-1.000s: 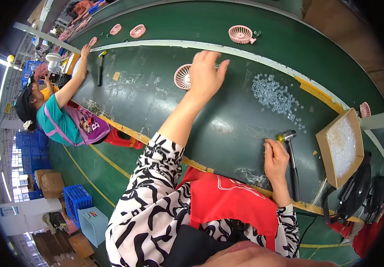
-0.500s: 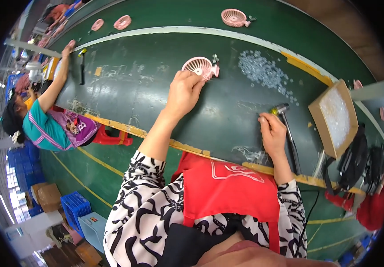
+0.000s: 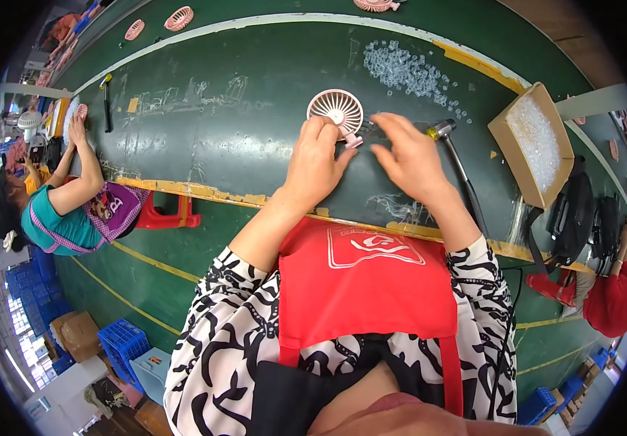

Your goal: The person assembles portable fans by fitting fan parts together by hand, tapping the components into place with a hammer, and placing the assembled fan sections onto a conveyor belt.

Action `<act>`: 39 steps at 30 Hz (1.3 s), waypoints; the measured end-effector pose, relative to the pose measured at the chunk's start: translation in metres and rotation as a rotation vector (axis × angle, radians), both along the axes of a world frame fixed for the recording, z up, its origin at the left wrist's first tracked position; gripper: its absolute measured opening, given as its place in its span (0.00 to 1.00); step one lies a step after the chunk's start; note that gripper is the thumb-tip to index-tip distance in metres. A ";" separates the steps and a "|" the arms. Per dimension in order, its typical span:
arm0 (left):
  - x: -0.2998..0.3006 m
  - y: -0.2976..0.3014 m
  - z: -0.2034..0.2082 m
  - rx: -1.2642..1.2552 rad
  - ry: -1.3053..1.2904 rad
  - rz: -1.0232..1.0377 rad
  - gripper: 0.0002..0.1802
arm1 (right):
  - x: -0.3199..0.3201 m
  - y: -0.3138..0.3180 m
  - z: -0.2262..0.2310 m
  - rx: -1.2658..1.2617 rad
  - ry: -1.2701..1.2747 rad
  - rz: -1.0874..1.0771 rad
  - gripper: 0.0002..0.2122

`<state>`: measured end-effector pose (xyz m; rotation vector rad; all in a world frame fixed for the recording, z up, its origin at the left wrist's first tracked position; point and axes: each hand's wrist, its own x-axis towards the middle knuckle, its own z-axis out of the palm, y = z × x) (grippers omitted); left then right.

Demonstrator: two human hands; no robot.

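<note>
My left hand (image 3: 312, 160) is closed on the lower rim of a pink round fan housing (image 3: 336, 109), with ribs spreading from its centre and a short neck pointing toward me. The housing is held just over the dark green worktable, or rests on it; I cannot tell which. My right hand (image 3: 411, 156) is beside the neck, thumb and fingers apart, with nothing visible between them. Thin wires show faintly between the neck and the right fingertips. Beyond my right hand lies a hammer (image 3: 466, 174) with a yellow and metal head.
Small clear plastic pieces (image 3: 404, 69) lie scattered at the far right. An open cardboard box (image 3: 562, 163) holds more. A black bag (image 3: 575, 211) sits by it. Other pink housings (image 3: 179, 18) lie beyond the pale rail. A co-worker (image 3: 66, 211) sits at left near another hammer (image 3: 107, 109).
My right hand has moved left from near the hammer to the fan housing. The housing has turned, so its neck points toward me. The co-worker's arm has drawn in.
</note>
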<state>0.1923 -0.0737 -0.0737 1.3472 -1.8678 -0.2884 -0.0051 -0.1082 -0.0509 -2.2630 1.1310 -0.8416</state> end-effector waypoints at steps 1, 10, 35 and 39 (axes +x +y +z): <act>-0.001 0.001 -0.001 0.013 -0.002 -0.008 0.20 | 0.005 -0.001 0.001 -0.057 0.102 0.021 0.22; -0.002 0.006 -0.005 0.070 0.028 -0.035 0.23 | 0.016 0.007 -0.022 -0.161 0.289 -0.005 0.03; -0.011 0.001 0.009 0.154 0.165 0.024 0.26 | 0.014 0.018 -0.022 0.676 -0.326 -0.057 0.06; -0.010 -0.002 0.000 -0.085 0.054 -0.056 0.21 | 0.014 0.020 -0.018 0.625 -0.346 -0.069 0.05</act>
